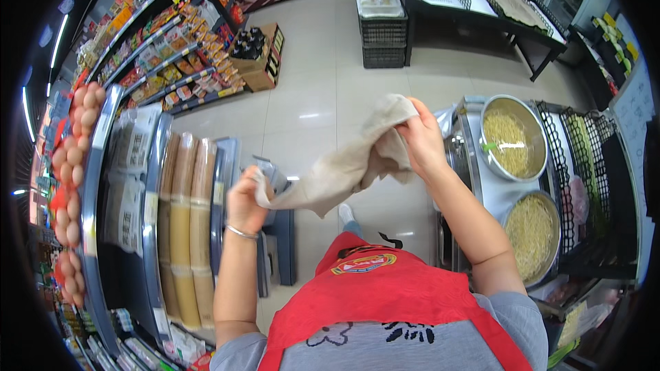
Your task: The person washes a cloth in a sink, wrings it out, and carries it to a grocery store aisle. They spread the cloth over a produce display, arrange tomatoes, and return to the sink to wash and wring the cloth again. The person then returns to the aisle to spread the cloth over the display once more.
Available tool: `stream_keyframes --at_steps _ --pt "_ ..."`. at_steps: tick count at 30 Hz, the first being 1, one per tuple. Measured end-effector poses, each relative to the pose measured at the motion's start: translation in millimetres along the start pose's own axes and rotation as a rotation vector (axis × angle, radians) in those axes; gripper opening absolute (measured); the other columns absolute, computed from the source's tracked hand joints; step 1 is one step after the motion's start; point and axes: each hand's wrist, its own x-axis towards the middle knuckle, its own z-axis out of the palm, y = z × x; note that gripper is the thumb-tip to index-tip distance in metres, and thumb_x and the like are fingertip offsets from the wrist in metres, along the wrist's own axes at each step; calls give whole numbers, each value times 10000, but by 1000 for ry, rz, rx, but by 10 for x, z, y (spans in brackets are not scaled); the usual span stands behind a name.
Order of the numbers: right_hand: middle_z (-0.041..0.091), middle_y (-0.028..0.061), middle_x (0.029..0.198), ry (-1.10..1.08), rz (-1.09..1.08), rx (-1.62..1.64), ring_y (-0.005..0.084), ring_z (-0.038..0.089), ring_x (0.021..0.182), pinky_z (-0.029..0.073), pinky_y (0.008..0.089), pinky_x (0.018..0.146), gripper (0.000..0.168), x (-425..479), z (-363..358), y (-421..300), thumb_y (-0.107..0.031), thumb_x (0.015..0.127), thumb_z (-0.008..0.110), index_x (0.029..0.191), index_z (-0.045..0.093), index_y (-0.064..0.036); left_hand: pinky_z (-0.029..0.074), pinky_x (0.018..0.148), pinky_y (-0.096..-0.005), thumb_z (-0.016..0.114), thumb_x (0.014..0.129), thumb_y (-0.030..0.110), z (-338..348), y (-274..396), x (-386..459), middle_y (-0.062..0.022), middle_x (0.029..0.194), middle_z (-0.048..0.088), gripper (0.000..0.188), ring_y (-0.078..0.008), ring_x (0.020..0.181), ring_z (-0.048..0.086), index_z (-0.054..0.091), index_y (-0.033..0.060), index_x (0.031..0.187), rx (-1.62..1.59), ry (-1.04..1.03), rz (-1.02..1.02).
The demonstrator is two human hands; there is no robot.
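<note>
A greyish-beige cloth (330,178) hangs slack in the air between my two hands, above the tiled aisle floor. My left hand (251,201), with a bracelet at its wrist, grips one end of it beside the shelf on the left. Higher and to the right, my right hand (424,136) holds the bunched other end, part of which droops below the fingers. A red apron (381,288) covers my front. To the right stand two round metal pots of bean sprouts, one (513,138) behind the other (533,237).
Left shelves hold packaged noodles (191,232) and eggs (72,159). Farther off stand a snack rack (175,56), a carton of dark bottles (258,56), stacked black crates (383,41) and a black display table (479,5). Black mesh dividers (582,175) edge the right counter.
</note>
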Motion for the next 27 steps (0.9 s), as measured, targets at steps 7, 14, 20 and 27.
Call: stream_keyframes --at_steps 7,14,20,27 --pt "639 1 1022 14 -197 -99 89 587 954 470 239 824 204 1203 194 -161 -173 968 524 1130 599 -74 395 945 -295 575 835 232 452 311 1704 -33 1028 612 291 -136 1022 543 603 57 1066 686 -256 -136" --pt "591 15 953 -4 -284 -334 98 555 885 456 245 786 139 2237 164 -178 -126 973 498 1057 558 -33 503 684 -296 653 901 249 1577 418 3262 -48 902 585 261 -135 773 584 519 38 972 953 -405 270" --pt "556 110 784 -205 -434 -850 229 556 729 431 327 651 65 3430 -92 -197 -47 885 513 868 547 5 486 609 -323 703 838 214 1616 158 4542 -134 725 568 290 -224 641 568 501 6 830 1195 -431 349" --pt "535 142 693 -352 -618 -1004 330 536 635 404 384 570 61 4648 -319 -479 -43 795 593 795 562 10 496 648 -326 682 856 165 1744 8 5662 -138 802 622 228 -206 718 604 539 -9 892 1019 -391 242"
